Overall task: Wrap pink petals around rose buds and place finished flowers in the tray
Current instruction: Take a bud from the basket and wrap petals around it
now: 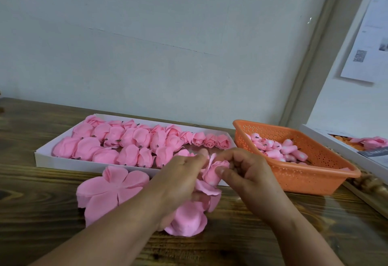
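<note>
Wooden table (42,181) against a pale wall. At its middle, the left hand (178,183) and right hand (245,173) both pinch a pink bud (214,171) with petals (189,219) hanging beneath. A flat petal sheet (109,192) lies just left. Behind, the white tray (46,158) holds finished flowers (126,141); the orange basket (315,173) holds more buds (279,148).

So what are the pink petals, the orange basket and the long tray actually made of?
The pink petals look like thin foam or soft paper: matte, holding gentle curls, no shine. I cannot tell which. The orange basket looks like moulded plastic: smooth rim, walls pierced with regular small holes. The tray looks like white cardboard: thin, flat, matte walls with folded corners.
</note>
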### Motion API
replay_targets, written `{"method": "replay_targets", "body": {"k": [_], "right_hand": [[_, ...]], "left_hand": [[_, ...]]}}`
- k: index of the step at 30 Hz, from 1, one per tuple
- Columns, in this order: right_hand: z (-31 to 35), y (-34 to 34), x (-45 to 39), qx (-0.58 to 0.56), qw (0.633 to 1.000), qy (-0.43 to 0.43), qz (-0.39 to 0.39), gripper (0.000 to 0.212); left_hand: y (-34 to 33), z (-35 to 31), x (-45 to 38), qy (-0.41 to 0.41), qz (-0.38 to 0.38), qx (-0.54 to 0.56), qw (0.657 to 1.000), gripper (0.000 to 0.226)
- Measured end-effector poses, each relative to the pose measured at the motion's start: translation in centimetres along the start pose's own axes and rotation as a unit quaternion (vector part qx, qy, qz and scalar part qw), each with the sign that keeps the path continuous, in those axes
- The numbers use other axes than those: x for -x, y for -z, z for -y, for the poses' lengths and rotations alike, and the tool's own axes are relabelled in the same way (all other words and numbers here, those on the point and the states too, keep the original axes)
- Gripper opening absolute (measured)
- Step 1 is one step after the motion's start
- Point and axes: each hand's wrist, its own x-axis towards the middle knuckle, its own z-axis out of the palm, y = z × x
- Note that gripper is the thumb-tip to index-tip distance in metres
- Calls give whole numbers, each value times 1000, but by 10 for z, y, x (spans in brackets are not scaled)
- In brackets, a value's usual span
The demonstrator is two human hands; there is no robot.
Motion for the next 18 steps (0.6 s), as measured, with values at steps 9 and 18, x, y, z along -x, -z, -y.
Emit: {"method": "replay_targets", "body": {"k": [9,18], "right_hand": [[-5,2,-1,-78,995,-33,46,30],[0,11,-1,-104,992,-44,63,10]], "left_hand": [[9,3,-3,36,17,37,999,19],[8,3,0,44,40,45,997,14]]}}
